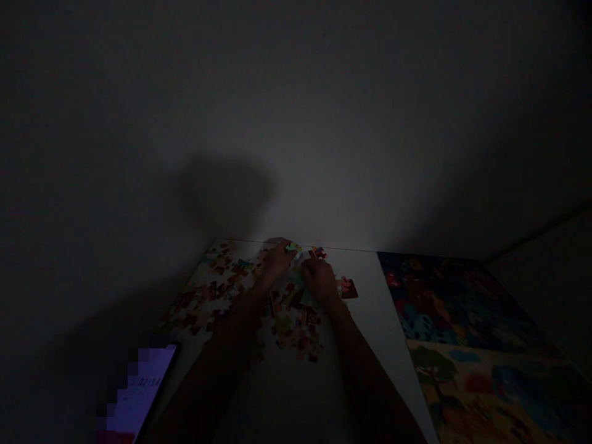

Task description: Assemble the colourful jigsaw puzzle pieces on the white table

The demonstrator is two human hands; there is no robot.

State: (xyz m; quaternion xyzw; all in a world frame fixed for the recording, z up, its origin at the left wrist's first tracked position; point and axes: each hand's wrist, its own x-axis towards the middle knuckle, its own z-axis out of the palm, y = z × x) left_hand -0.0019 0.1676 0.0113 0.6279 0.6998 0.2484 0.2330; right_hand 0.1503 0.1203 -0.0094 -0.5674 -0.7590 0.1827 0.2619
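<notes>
In the dim light, my left hand (pixel 276 264) is near the table's far edge, its fingers closed on a light green and yellow jigsaw puzzle piece (pixel 293 247). Just right of it is my right hand (pixel 321 279), fingers curled inward; whatever they hold, if anything, is hidden. Beyond the right hand lie red and dark pieces (pixel 317 252). A pink and brown piece (pixel 348 287) lies to its right. Beneath and between my forearms spread several loose puzzle pieces (pixel 300 339), their details hard to make out.
More scattered puzzle pieces (pixel 210 293) cover the left part of the white table (pixel 370 333). A lit phone or tablet screen (pixel 143 382) stands at the lower left. Colourful picture boards (pixel 462 354) lie on the right. A pale wall (pixel 324 154) rises behind the table.
</notes>
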